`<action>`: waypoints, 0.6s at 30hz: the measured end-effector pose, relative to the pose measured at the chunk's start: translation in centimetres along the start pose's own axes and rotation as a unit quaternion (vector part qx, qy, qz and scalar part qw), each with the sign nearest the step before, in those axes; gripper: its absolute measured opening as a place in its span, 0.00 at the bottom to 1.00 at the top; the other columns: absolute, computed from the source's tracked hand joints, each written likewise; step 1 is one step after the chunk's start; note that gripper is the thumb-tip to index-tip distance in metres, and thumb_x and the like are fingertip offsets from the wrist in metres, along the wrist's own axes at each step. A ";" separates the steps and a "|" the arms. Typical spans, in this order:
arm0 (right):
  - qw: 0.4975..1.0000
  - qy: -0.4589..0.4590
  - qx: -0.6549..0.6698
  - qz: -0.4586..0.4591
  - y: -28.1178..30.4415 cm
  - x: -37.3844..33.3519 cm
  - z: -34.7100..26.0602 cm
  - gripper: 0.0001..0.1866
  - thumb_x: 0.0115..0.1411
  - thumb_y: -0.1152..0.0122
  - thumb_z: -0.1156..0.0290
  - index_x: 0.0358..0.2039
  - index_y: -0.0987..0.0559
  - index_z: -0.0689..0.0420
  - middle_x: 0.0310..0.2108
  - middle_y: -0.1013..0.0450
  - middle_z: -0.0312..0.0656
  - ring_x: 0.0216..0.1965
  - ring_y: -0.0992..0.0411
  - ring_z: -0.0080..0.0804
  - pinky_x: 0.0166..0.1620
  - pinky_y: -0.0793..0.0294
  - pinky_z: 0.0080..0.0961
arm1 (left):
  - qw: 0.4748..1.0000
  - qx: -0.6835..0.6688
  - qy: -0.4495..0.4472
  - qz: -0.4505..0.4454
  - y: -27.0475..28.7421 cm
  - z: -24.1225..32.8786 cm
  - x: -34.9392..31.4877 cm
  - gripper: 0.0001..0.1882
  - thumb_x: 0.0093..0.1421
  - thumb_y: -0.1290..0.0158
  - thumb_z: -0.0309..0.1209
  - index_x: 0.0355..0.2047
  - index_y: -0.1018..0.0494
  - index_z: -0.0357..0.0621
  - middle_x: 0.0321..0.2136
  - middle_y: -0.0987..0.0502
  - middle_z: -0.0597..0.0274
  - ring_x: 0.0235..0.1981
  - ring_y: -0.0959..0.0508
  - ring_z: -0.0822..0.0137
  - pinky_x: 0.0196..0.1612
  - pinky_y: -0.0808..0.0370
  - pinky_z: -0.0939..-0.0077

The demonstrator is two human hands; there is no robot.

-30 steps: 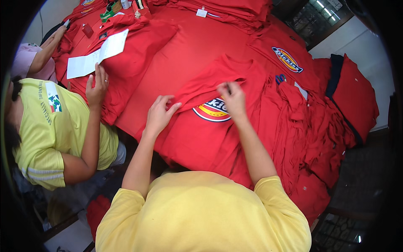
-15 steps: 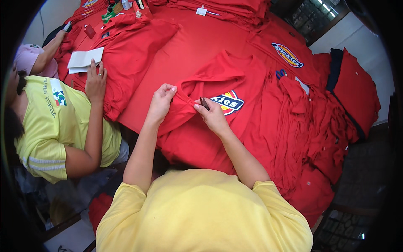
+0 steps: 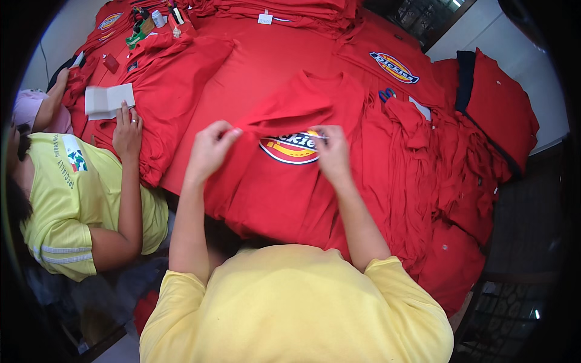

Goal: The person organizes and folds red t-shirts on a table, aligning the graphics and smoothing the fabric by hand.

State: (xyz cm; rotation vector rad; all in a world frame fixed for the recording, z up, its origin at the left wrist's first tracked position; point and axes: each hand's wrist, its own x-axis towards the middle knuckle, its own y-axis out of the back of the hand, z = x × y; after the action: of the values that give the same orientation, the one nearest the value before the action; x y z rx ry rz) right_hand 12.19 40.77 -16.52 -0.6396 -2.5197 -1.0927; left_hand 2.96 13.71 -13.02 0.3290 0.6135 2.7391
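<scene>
A red T-shirt [image 3: 254, 190] with a coloured oval chest print [image 3: 284, 152] lies spread on the table in front of me. My left hand [image 3: 210, 151] pinches its cloth at the left and holds a fold raised, so the opening sags toward the print. Over the right end of the print, my right hand [image 3: 334, 154] is closed and blurred by motion. A thin, pale glint shows at its fingertips; the small pointed tool it held a moment ago is mostly hidden by the fingers.
Crumpled red garments [image 3: 454, 169] cover the right side, with blue-handled scissors [image 3: 387, 94] beside them. Folded red shirts [image 3: 290, 18] are stacked at the back. At left, a co-worker [image 3: 91, 199] in yellow touches a white booklet [image 3: 112, 101]. A small white bottle [image 3: 158, 19] stands at the back left.
My right hand has moved right, away from my left hand and the pinched cloth. The left hand keeps its pinch. More of the print's left side shows, and the whole view has shifted slightly.
</scene>
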 end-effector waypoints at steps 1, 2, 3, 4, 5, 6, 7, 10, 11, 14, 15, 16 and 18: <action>0.997 -0.046 -0.049 0.028 1.6 0.0 1.8 0.13 0.58 0.40 0.69 0.39 0.25 0.64 0.37 0.30 0.45 0.36 0.28 0.38 0.38 0.30 0.31 | 0.999 -0.036 0.021 0.012 1.0 -0.9 0.6 0.13 0.61 0.46 0.34 0.25 0.30 0.36 0.19 0.34 0.68 0.24 0.36 0.78 0.28 0.37 0.80; 0.990 -0.086 -0.094 0.052 2.9 0.1 3.0 0.14 0.58 0.39 0.66 0.39 0.25 0.63 0.36 0.29 0.47 0.36 0.28 0.44 0.39 0.29 0.35 | 0.977 -0.191 0.030 0.091 1.4 -2.7 1.1 0.13 0.62 0.48 0.33 0.23 0.31 0.40 0.20 0.36 0.75 0.24 0.38 0.81 0.28 0.40 0.82; 0.979 -0.170 -0.110 0.021 4.3 0.1 4.0 0.15 0.58 0.41 0.63 0.40 0.25 0.61 0.39 0.28 0.49 0.39 0.27 0.46 0.42 0.29 0.38 | 0.951 -0.266 0.058 0.143 2.2 -3.7 1.5 0.13 0.64 0.49 0.32 0.22 0.31 0.44 0.21 0.37 0.78 0.24 0.40 0.82 0.29 0.41 0.84; 0.960 -0.251 -0.124 -0.011 5.1 0.1 4.6 0.16 0.59 0.42 0.61 0.41 0.26 0.60 0.41 0.27 0.52 0.43 0.27 0.49 0.45 0.29 0.41 | 0.940 -0.295 0.086 0.149 3.4 -5.1 1.6 0.13 0.64 0.49 0.33 0.21 0.32 0.49 0.21 0.38 0.79 0.23 0.41 0.82 0.29 0.42 0.84; 0.945 -0.294 -0.136 -0.037 5.1 -0.1 5.4 0.18 0.59 0.42 0.59 0.41 0.26 0.60 0.38 0.25 0.52 0.41 0.27 0.54 0.44 0.29 0.44 | 0.953 -0.257 0.102 0.127 4.3 -7.1 1.7 0.12 0.64 0.49 0.33 0.22 0.30 0.47 0.20 0.37 0.77 0.24 0.39 0.82 0.29 0.40 0.83; 0.950 -0.268 -0.148 -0.067 4.9 -0.1 5.3 0.17 0.59 0.43 0.59 0.40 0.26 0.60 0.38 0.25 0.53 0.41 0.27 0.55 0.44 0.29 0.44 | 0.963 -0.217 0.120 0.105 4.9 -8.5 1.7 0.12 0.63 0.49 0.33 0.23 0.29 0.45 0.20 0.36 0.75 0.25 0.38 0.81 0.29 0.39 0.82; 0.951 -0.246 -0.164 -0.094 4.9 -0.2 5.5 0.17 0.59 0.43 0.59 0.40 0.26 0.60 0.37 0.25 0.53 0.42 0.28 0.56 0.44 0.29 0.45 | 0.981 -0.115 0.118 0.100 4.5 -7.8 1.8 0.10 0.63 0.48 0.33 0.25 0.28 0.44 0.20 0.34 0.71 0.25 0.35 0.78 0.30 0.37 0.80; 0.950 -0.178 -0.237 -0.093 5.1 0.7 5.1 0.14 0.59 0.44 0.60 0.40 0.25 0.56 0.39 0.28 0.50 0.41 0.28 0.54 0.43 0.28 0.46 | 0.990 0.097 0.043 0.095 2.2 -3.3 0.9 0.09 0.61 0.46 0.34 0.31 0.25 0.41 0.22 0.30 0.61 0.29 0.27 0.69 0.33 0.31 0.73; 0.947 -0.165 -0.263 -0.080 4.6 1.7 2.6 0.13 0.59 0.44 0.61 0.39 0.24 0.56 0.40 0.29 0.49 0.40 0.27 0.53 0.42 0.28 0.46 | 0.989 0.103 -0.018 0.103 1.7 -2.6 0.4 0.10 0.60 0.46 0.35 0.34 0.25 0.41 0.24 0.28 0.57 0.31 0.24 0.64 0.34 0.29 0.71; 0.953 -0.088 -0.284 -0.051 2.2 3.2 -1.3 0.10 0.59 0.42 0.62 0.38 0.22 0.52 0.40 0.31 0.42 0.36 0.26 0.48 0.38 0.26 0.44 | 0.981 0.150 -0.123 0.014 -1.5 3.2 -1.6 0.15 0.58 0.44 0.39 0.38 0.26 0.39 0.36 0.25 0.50 0.37 0.22 0.50 0.39 0.26 0.64; 0.960 -0.058 -0.263 -0.079 1.0 3.6 -2.4 0.08 0.58 0.42 0.64 0.36 0.21 0.52 0.38 0.30 0.41 0.37 0.26 0.47 0.38 0.25 0.41 | 0.976 0.177 -0.120 -0.034 -3.1 4.0 -2.5 0.17 0.58 0.43 0.40 0.39 0.27 0.39 0.39 0.26 0.48 0.38 0.23 0.50 0.39 0.26 0.62; 0.976 0.028 -0.188 -0.110 0.1 3.6 -3.7 0.07 0.58 0.42 0.66 0.35 0.20 0.53 0.36 0.29 0.42 0.36 0.26 0.45 0.38 0.26 0.39 | 0.969 0.207 -0.112 -0.078 -4.3 4.1 -3.1 0.20 0.57 0.43 0.42 0.40 0.28 0.38 0.41 0.27 0.47 0.38 0.23 0.49 0.39 0.26 0.61; 0.970 0.139 0.057 -0.190 -2.4 3.8 -4.1 0.12 0.60 0.44 0.68 0.41 0.20 0.57 0.37 0.24 0.44 0.32 0.25 0.39 0.35 0.27 0.33 | 0.993 0.058 -0.039 -0.097 -7.4 3.0 -3.1 0.24 0.58 0.42 0.40 0.46 0.31 0.33 0.36 0.26 0.52 0.31 0.22 0.63 0.36 0.27 0.72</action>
State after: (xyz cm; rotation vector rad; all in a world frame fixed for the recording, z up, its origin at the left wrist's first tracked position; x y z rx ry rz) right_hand 8.17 37.34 -13.53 0.0355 -2.4859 -1.0598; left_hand 8.56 20.12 -14.15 0.3807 0.7431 2.4984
